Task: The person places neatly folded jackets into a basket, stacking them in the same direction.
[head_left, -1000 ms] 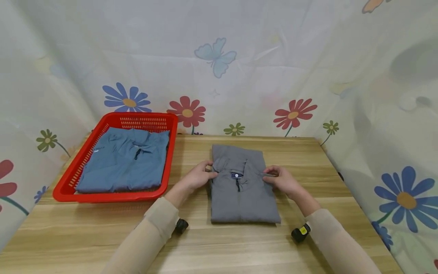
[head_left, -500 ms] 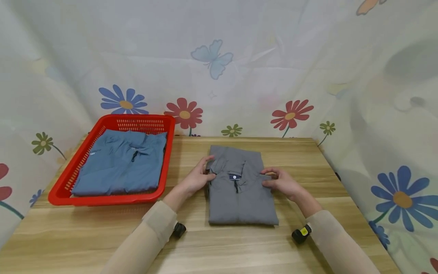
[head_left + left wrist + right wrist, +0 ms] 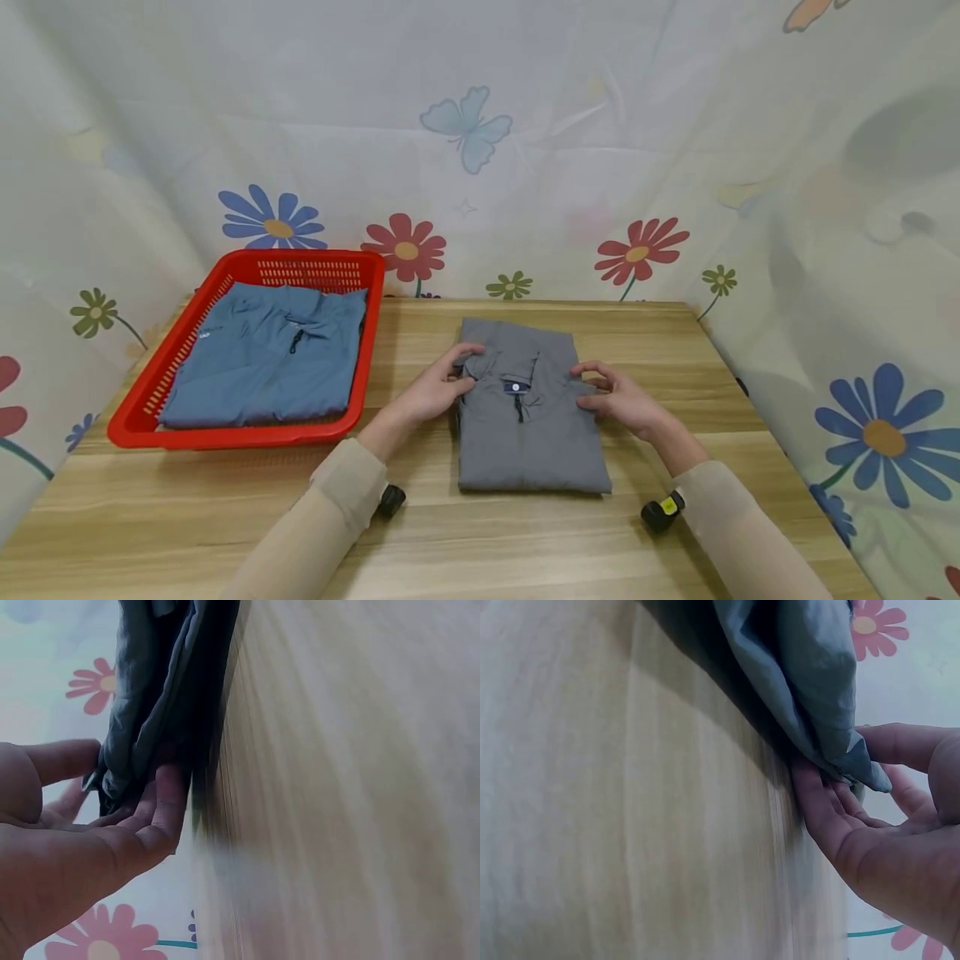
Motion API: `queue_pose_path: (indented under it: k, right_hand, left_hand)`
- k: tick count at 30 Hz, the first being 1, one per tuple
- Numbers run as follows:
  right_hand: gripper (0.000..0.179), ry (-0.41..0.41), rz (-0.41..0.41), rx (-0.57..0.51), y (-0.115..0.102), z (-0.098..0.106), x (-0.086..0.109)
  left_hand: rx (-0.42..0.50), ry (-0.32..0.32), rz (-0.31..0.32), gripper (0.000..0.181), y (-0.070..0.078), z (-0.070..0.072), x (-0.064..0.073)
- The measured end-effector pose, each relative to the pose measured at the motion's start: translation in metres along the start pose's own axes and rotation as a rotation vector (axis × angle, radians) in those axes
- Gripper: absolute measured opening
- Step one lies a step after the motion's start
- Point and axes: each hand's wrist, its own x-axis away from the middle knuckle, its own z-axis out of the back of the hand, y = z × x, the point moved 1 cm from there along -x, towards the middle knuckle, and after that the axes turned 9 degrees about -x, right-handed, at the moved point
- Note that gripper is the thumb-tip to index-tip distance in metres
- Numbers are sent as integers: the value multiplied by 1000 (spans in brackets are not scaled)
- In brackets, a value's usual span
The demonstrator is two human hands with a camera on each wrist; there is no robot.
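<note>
A folded grey jacket (image 3: 528,450) lies on the wooden table, its collar, small label and black zip pull facing up. At its left edge, my left hand (image 3: 435,387) pinches the fabric, thumb on top and several fingers tucked under, as the left wrist view shows. One of its fingers reaches over beside the collar. On the opposite edge my right hand (image 3: 621,402) grips a fold between thumb and fingers. In the right wrist view, those fingers (image 3: 817,802) slip beneath the grey cloth (image 3: 817,675). The fingertips under the jacket are hidden.
To the left stands a red plastic basket (image 3: 243,439) holding a folded blue jacket (image 3: 262,367). The wooden table (image 3: 480,550) ends at a flower-printed curtain (image 3: 600,167) behind and along the sides.
My left hand's finger has moved over the jacket's upper left, next to the collar. The right hand's fingers shifted slightly at the edge. The head view has moved slightly; the jacket stays put.
</note>
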Motion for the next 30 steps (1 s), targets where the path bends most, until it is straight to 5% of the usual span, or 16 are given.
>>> queue_pose_path:
  k: [9,30]
  right_hand:
    - [44,12,23,48,5,-1,-6]
    - [55,-12,11,-3,-23,-9,4]
  left_hand:
    - [33,42,86,42,-2,-1,-2]
    - [152,156,102,49,16,6,12]
